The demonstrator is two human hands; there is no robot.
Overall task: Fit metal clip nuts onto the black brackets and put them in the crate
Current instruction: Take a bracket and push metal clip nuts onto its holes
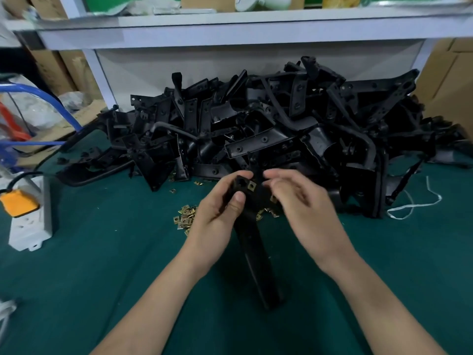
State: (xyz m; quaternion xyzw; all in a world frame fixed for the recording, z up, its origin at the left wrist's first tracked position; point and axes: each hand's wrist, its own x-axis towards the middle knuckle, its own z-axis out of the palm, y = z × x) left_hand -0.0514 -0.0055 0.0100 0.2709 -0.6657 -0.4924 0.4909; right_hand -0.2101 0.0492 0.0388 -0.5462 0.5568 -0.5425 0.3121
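Note:
My left hand (220, 211) grips the upper end of a long black bracket (258, 257) that slants down toward me over the green mat. A brass clip nut (251, 185) sits on the bracket's top end, beside a square hole. My right hand (297, 201) hovers just right of that end, fingers curled and blurred; whether it pinches a nut is hidden. Loose brass clip nuts (184, 218) lie in a small heap on the mat left of my left hand. No crate shows.
A large pile of black brackets (268, 124) fills the back of the green mat (102, 265). A white power strip with an orange plug (25, 213) lies at the left. A white string (414, 203) lies at the right. White shelving (230, 32) stands behind.

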